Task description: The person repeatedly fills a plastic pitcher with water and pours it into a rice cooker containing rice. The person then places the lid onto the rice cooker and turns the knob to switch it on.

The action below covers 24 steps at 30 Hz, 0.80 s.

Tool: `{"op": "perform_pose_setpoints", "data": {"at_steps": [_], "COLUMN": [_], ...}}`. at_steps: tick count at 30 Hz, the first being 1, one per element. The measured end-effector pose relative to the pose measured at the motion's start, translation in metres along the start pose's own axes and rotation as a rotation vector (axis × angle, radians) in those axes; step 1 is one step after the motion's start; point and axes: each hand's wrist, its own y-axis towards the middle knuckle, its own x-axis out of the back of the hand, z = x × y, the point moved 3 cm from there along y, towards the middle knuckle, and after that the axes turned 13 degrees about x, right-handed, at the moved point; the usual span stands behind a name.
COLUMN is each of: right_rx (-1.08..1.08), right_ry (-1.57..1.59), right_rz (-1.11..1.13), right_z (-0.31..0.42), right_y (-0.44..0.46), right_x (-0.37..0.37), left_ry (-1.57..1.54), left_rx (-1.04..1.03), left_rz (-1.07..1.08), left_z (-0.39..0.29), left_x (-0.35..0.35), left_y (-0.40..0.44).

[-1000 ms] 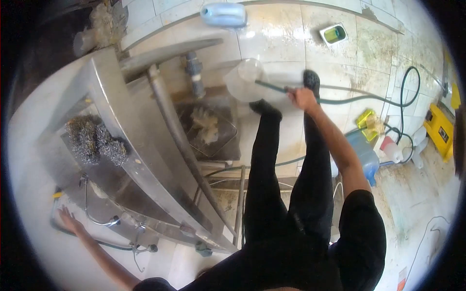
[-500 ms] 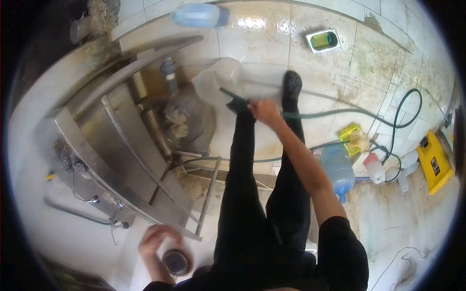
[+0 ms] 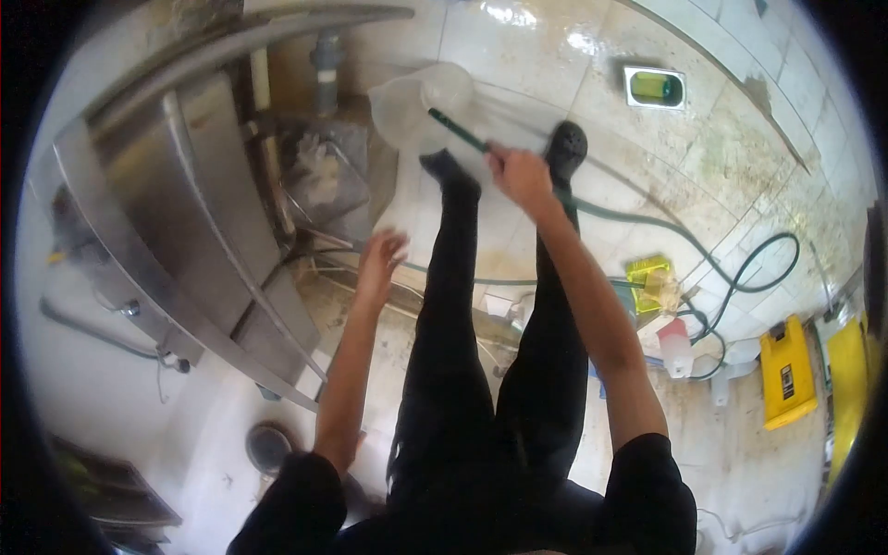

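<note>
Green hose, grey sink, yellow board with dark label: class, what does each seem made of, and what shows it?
The hose looks like flexible rubber or PVC, smooth, since it curls in an even loop. The sink is probably stainless steel, dull-finished: grey with a soft sheen. The yellow board seems plastic, evenly coloured, though painted metal is possible.

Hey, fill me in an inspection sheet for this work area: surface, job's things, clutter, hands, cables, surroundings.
Surface: tiled floor, stained, with bright glare in places.
Job's things: green hose, gripped near its end; part of it loops on the floor at right.
Clutter: red-and-white bottle and yellow panel with a dark label, both at right.
Hands: right hand shut around the hose; left hand blurred, nothing seen in it.
Cables: thin pale line at lower right, perhaps a cable; too faint to tell.
Surroundings: steel unit at left.
</note>
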Motion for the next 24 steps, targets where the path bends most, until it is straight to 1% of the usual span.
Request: {"op": "perform_pose_setpoints", "data": {"at_steps": [1, 4, 5, 7, 8, 9, 10, 11, 13, 14, 15, 16, 18, 20, 22, 24], "right_rx": [0.038, 0.025, 0.032, 0.030, 0.035, 0.072, 0.110, 0.131, 0.140, 0.156, 0.120, 0.129, 0.170, 0.200, 0.230, 0.095], "right_ry": [0.049, 0.027, 0.016, 0.032, 0.023, 0.048, 0.076, 0.069, 0.063, 0.055, 0.058, 0.047, 0.006, -0.001, -0.008, -0.026], "right_rz": [-0.073, -0.040, -0.027, -0.119, -0.103, -0.144, -0.187, -0.178, -0.172, -0.186, -0.155, -0.147, -0.232, -0.240, -0.228, -0.126], "right_z": [-0.002, -0.003, -0.004, -0.011, -0.015, -0.017, -0.019, -0.020, -0.021, -0.019, -0.017, -0.015, -0.013, -0.015, -0.015, -0.018], "right_y": [0.001, 0.009, 0.011, 0.019, 0.024, 0.027, 0.032, 0.035, 0.037, 0.037, 0.037, 0.038, 0.039, 0.044, 0.048, 0.054], "right_x": [0.000, 0.001, -0.001, -0.003, -0.006, -0.007, -0.007, -0.010, -0.013, -0.012, -0.010, -0.009, 0.000, 0.009, 0.015, 0.024], "left_ry": [-0.024, -0.090, -0.166, -0.263, -0.395, -0.528, -0.577, -0.623, -0.563, -0.576, -0.413, -0.249, -0.290, -0.348, -0.268, -0.274], "left_rx": [-0.007, -0.046, -0.054, -0.068, -0.087, -0.104, -0.089, -0.073, -0.146, -0.132, -0.201, -0.273, -0.304, -0.351, -0.356, -0.334], "left_rz": [-0.040, 0.001, -0.017, -0.032, -0.008, 0.011, -0.005, -0.020, 0.161, 0.153, 0.068, -0.015, -0.035, -0.054, -0.051, -0.019], "left_z": [0.000, 0.004, 0.009, 0.006, 0.002, 0.000, -0.008, -0.016, -0.020, -0.019, -0.024, -0.030, -0.037, -0.046, -0.046, -0.043], "left_x": [-0.003, -0.001, 0.003, 0.001, -0.003, -0.007, -0.016, -0.024, -0.033, -0.039, -0.047, -0.057, -0.076, -0.092, -0.107, -0.123], "left_y": [0.025, 0.101, 0.132, 0.185, 0.202, 0.215, 0.226, 0.235, 0.260, 0.266, 0.272, 0.273, 0.263, 0.260, 0.258, 0.251]}}
